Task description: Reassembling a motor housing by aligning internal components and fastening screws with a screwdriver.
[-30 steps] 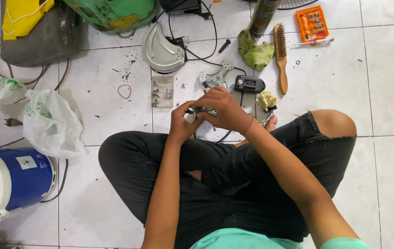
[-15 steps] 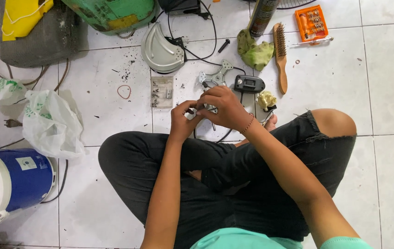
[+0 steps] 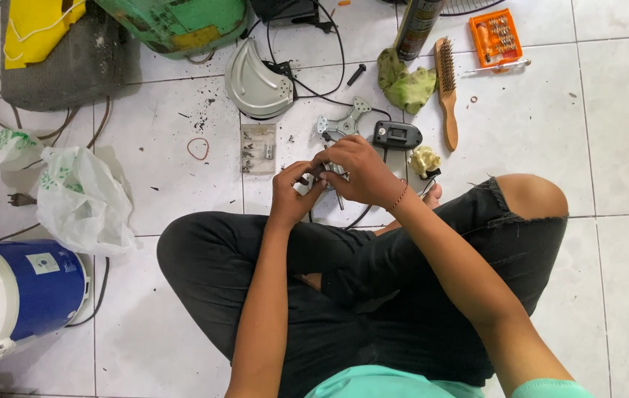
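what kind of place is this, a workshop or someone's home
Probably an informal repair spot on a white tiled floor, maybe at home. A wire brush, an orange screwdriver bit set and loose metal parts lie around the seated person, whose hands hold a small part.

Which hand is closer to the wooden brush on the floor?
The right hand. It is below and left of the wooden brush, well apart from it. The left hand sits farther left, beyond the right hand.
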